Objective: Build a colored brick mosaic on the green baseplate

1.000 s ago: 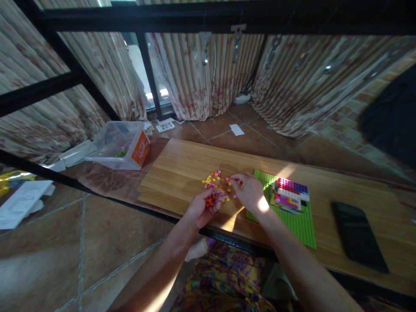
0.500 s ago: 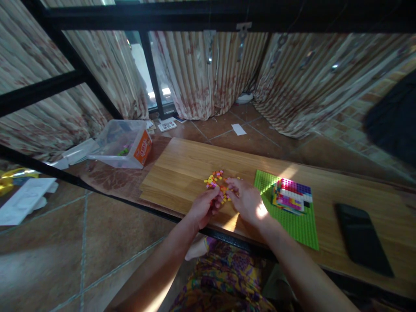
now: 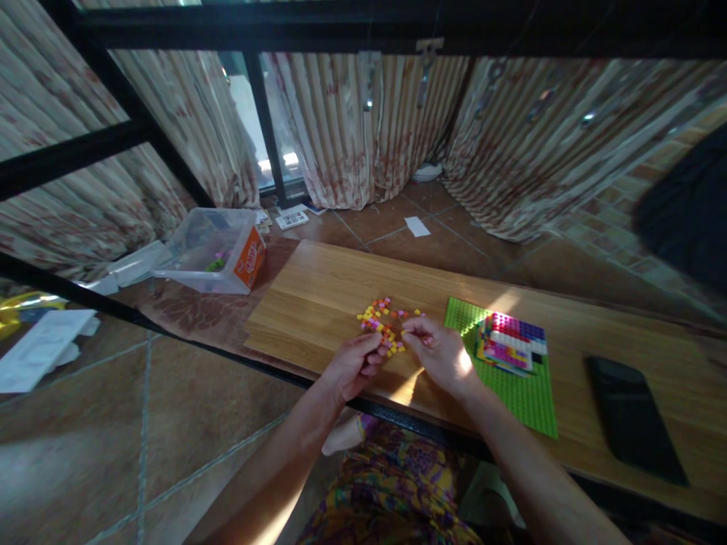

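A loose pile of small toy bricks [image 3: 375, 312], yellow, orange and pink, lies on the wooden board in front of me. At the pile's near side, my left hand [image 3: 355, 366] has its fingers curled and pinched together; what it holds, if anything, is hidden. Just right of the pile, my right hand [image 3: 441, 354] pinches thumb and forefinger, with a small yellow brick at the tips. Farther right, a green baseplate [image 3: 525, 405] carries a layered build of colourful bricks [image 3: 508, 342].
A black phone [image 3: 634, 418] lies on the wooden board [image 3: 318, 284] at the right. To the left stands a clear plastic box [image 3: 198, 246] with an orange label and some bricks inside. Dark metal bars [image 3: 273, 30] cross the top, before curtains.
My hands have moved apart, the right one a little rightward and the left one slightly nearer to me. More of the brick pile shows between them.
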### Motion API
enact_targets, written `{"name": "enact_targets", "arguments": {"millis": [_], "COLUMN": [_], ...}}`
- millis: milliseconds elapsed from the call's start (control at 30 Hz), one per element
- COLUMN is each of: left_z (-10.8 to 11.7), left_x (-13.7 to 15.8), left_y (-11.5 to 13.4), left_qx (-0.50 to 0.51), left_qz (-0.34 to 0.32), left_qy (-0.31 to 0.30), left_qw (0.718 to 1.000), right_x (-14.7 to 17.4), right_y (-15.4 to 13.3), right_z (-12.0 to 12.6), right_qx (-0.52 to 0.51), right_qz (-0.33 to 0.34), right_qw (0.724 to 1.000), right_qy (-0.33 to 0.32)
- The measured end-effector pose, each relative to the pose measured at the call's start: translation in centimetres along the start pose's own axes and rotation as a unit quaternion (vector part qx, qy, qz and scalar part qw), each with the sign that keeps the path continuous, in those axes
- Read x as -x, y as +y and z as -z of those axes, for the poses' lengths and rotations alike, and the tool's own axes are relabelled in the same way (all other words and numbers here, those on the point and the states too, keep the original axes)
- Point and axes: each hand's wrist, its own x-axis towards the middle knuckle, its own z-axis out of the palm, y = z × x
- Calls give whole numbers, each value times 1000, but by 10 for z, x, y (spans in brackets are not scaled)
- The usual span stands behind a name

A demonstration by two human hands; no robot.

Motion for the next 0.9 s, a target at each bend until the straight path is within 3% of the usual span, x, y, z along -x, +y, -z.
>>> {"name": "enact_targets", "arguments": {"millis": [133,333,500,700,900], "left_z": [2,7,8,8,9], "left_x": [3,6,6,4,1], "left_y": [8,9,9,8,5], "left_qx": [-11,21,29,26,24], "left_qz": [-27,-26,-5,-11,-18], "left_qy": [13,51,56,53,57], "left_qw": [999,998,998,998,998], "right_x": [-9,-29,-44,-44,-52], "right_y": [18,19,16,5,-8], "right_z": [3,-1,-5,-5,-14], "right_qx": [130,205,275,286,343], "right_qz": [9,8,7,19,54], "right_qw": [991,978,961,958,934], "right_qy": [10,45,0,3,-78]}}
